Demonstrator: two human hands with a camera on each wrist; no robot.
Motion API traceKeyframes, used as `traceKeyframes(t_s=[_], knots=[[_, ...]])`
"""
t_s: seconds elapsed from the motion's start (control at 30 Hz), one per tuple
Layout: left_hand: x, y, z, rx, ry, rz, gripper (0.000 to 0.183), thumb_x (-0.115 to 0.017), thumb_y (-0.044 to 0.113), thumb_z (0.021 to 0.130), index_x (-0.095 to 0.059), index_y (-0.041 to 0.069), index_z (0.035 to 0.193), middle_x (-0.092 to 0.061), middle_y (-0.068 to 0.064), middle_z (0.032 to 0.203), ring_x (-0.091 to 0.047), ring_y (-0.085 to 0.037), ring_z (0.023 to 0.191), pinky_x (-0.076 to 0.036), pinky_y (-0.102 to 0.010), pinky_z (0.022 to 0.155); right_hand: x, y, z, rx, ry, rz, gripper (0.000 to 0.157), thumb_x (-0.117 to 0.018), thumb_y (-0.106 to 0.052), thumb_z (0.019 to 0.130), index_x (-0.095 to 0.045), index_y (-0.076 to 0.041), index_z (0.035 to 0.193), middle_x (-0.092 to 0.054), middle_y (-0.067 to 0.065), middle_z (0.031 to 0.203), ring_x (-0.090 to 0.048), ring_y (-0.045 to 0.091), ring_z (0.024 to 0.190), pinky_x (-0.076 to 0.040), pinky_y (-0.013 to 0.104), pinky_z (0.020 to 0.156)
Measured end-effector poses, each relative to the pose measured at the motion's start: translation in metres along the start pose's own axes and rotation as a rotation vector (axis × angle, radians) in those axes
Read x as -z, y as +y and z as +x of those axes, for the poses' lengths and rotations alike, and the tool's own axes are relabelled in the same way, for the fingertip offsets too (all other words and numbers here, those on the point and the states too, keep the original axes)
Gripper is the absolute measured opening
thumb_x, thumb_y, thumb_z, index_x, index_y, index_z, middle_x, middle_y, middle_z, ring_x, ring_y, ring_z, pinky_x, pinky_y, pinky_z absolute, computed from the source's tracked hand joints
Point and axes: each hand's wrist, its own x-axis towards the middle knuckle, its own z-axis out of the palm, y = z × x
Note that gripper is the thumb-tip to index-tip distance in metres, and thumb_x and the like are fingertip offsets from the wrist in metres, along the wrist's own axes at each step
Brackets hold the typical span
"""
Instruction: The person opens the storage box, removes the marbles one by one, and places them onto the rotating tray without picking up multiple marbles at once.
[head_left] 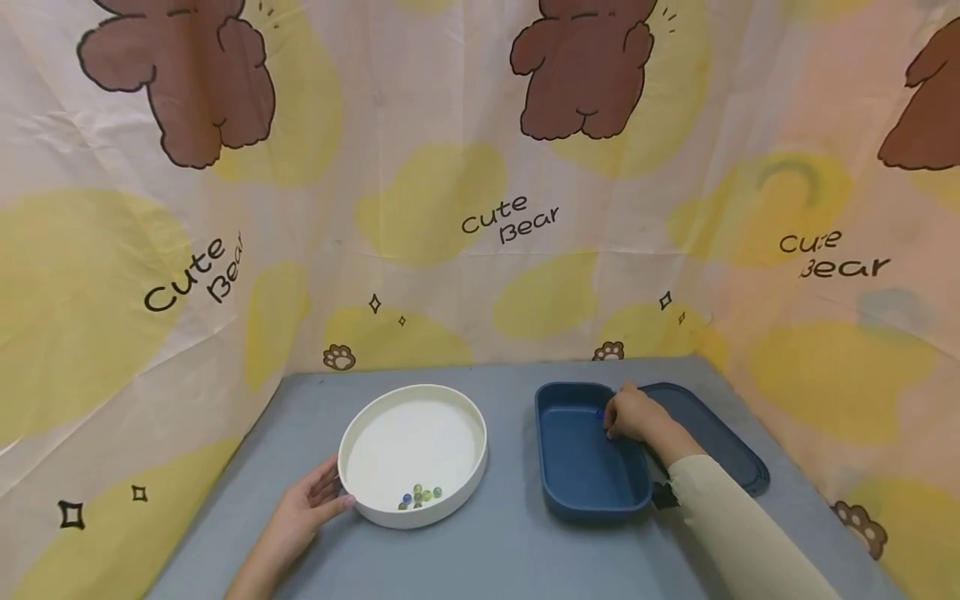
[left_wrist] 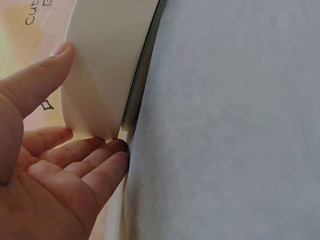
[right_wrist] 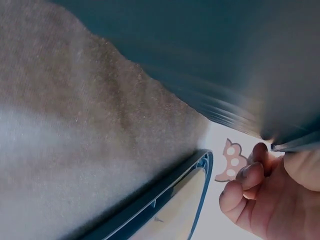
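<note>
A white round tray (head_left: 408, 433) with a low rim holds several glass marbles (head_left: 417, 497) gathered along its near edge. At its left side my left hand (head_left: 303, 504) touches the outer wall with extended fingers, the thumb lying by the rim. The left wrist view shows the fingertips (left_wrist: 117, 147) against the lower wall. On the right, my right hand (head_left: 637, 415) reaches over the side of a blue rectangular box (head_left: 592, 475), its fingers curled down inside. A small blue marble (head_left: 600, 414) shows right beside the fingertips; whether they pinch it cannot be seen.
A dark blue lid (head_left: 712, 437) lies flat on the grey table cloth (head_left: 510, 542), right of the box and partly under the right forearm. Behind stands a printed curtain (head_left: 427, 275) with bears, also along both sides.
</note>
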Motion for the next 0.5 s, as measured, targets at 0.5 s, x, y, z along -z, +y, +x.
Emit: traceKeyframes(t_s=[0.5], knots=[[0.001, 0.002, 0.001, 0.067, 0.008, -0.025, 0.088, -0.080, 0.028, 0.078, -0.033, 0.009, 0.150, -0.039, -0.015, 0.151, -0.043, -0.032, 0.136, -0.047, -0.036, 0.105, 0.001, 0.011, -0.004, 0.131, 0.175, 0.048, 0.009, -0.075, -0.027, 0.084, -0.068, -0.027, 0.079, -0.043, 0.008, 0.095, -0.042, 0.020, 0.079, -0.040, 0.033, 0.063]])
